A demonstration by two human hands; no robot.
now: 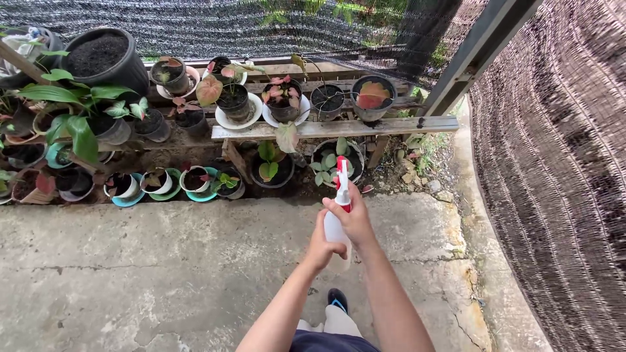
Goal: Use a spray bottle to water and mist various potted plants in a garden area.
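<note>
A dark shoe with a blue strap [337, 300] is seen at the bottom, on the cracked concrete floor [130, 261]; above it a white spray bottle [336, 229] with a red trigger head is held out over the floor in both hands; the left hand [321, 248] is wrapped around the bottle's lower body, fingers curled closed on it, while the right hand [355, 218] is clasped round the neck and trigger, fingers bent over the red head; the nozzle is pointed toward a black pot of round green leaves [337, 158] just beyond the floor's edge; beside that pot a black pot holding broad green leaves [270, 168] is set; to the left a row of small white pots in teal saucers [166, 184] is lined up, each filled with dark soil and small seedlings; on the wooden shelf [339, 127] behind, a pot of pink-leaved plants [283, 98] on a white saucer and a pot with one large red leaf [372, 96] are placed; farthest left, a large black pot filled only with soil [101, 55] is seen before the shade netting [554, 163].
</note>
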